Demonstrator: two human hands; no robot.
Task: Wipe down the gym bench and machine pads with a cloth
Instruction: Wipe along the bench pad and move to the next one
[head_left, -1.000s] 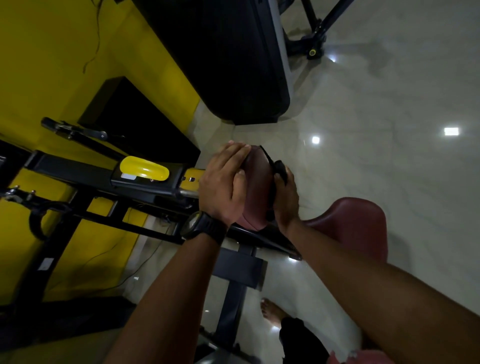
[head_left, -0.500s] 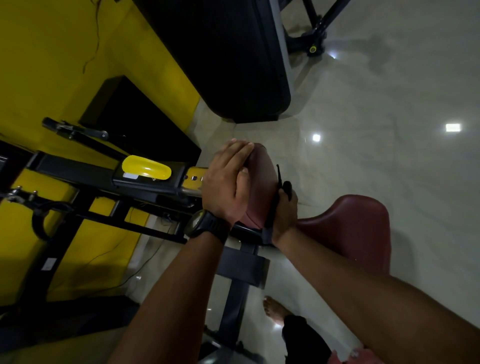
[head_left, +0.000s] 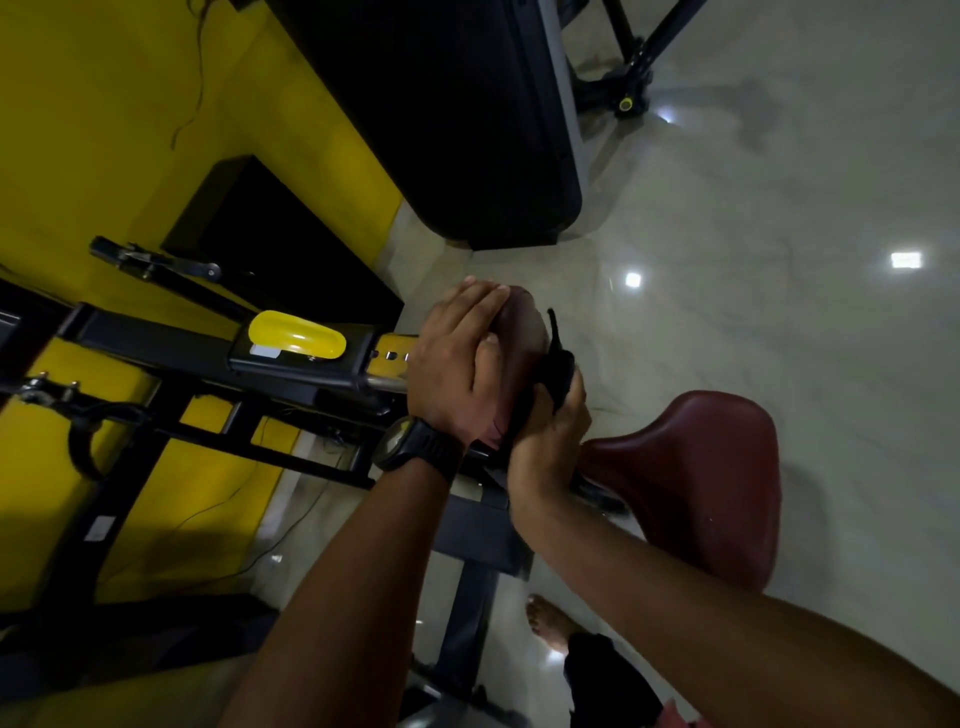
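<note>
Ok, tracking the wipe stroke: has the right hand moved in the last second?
Yes, the right hand slid down the maroon pad, judged against the yellow cover.

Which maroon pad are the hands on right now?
The smaller pad, between left hand and right hand with the cloth; the wide seat pad is untouched.

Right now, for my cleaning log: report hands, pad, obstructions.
Left hand braces rounded maroon padded roller. Right hand grips black cloth against it. Maroon saddle seat just right of both.
</note>
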